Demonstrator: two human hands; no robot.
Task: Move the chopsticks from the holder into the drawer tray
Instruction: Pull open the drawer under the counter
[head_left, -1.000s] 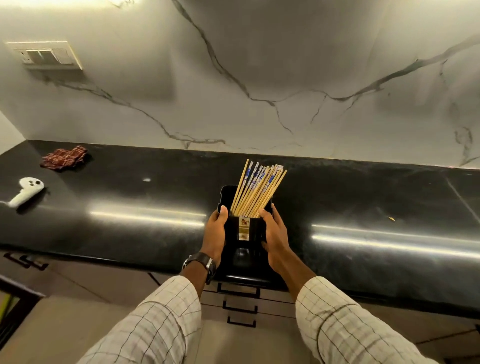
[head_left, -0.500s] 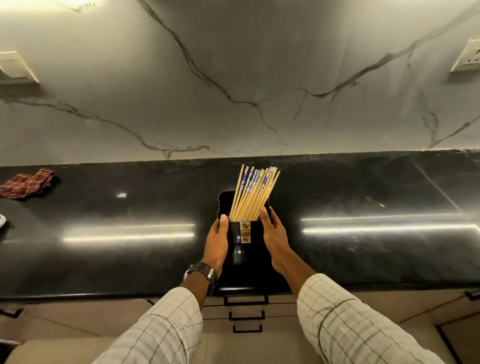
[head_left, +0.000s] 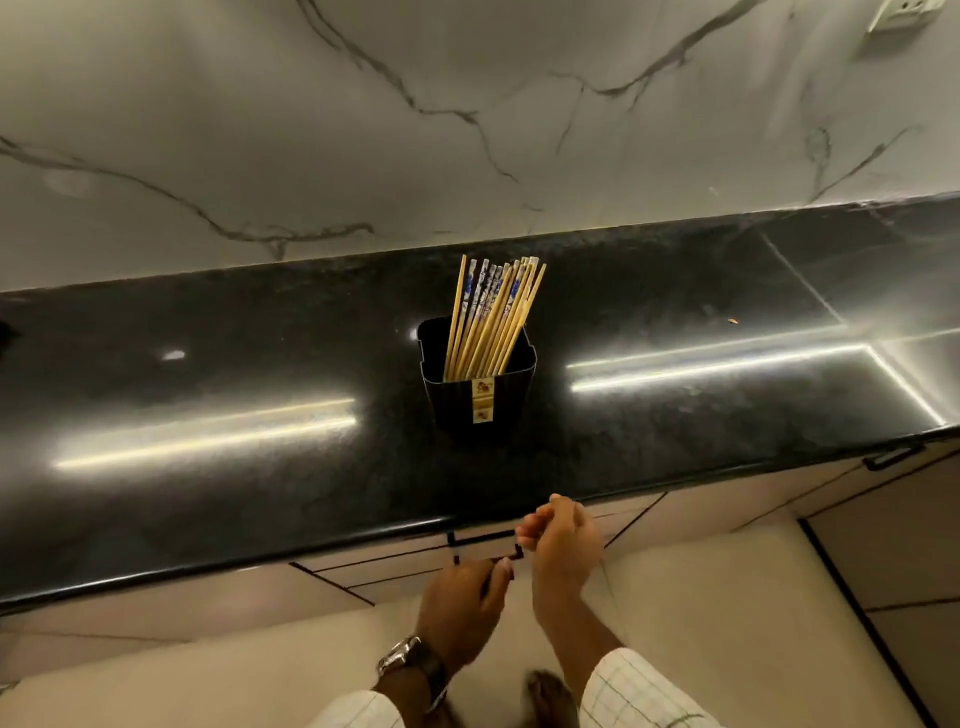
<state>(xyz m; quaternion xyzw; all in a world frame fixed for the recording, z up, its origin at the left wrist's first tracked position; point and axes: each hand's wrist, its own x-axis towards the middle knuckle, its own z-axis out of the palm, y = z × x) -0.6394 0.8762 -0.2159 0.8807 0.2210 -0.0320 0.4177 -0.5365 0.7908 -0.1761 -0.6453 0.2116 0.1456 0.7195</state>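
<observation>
A bundle of wooden chopsticks (head_left: 491, 317), some with blue-patterned tops, stands upright in a black ribbed holder (head_left: 480, 400) on the black countertop (head_left: 234, 374). Neither hand touches the holder. Both hands are below the counter's front edge, at the drawer fronts. My left hand (head_left: 460, 608) has its fingers curled around a black drawer handle (head_left: 480, 540). My right hand (head_left: 563, 540) is loosely curled by that handle's right end; whether it grips it is unclear. The drawers look closed, and no tray is visible.
A marble backsplash (head_left: 467, 130) rises behind the counter, with a wall socket (head_left: 901, 13) at the top right. Another cabinet handle (head_left: 891, 457) is at the right. Beige cabinet fronts and floor lie below, with a foot (head_left: 550, 696) between my arms.
Both hands have let go of the holder and dropped below the counter edge to the drawer handles. The holder now stands alone, farther back on the counter. The view has shifted right and back.
</observation>
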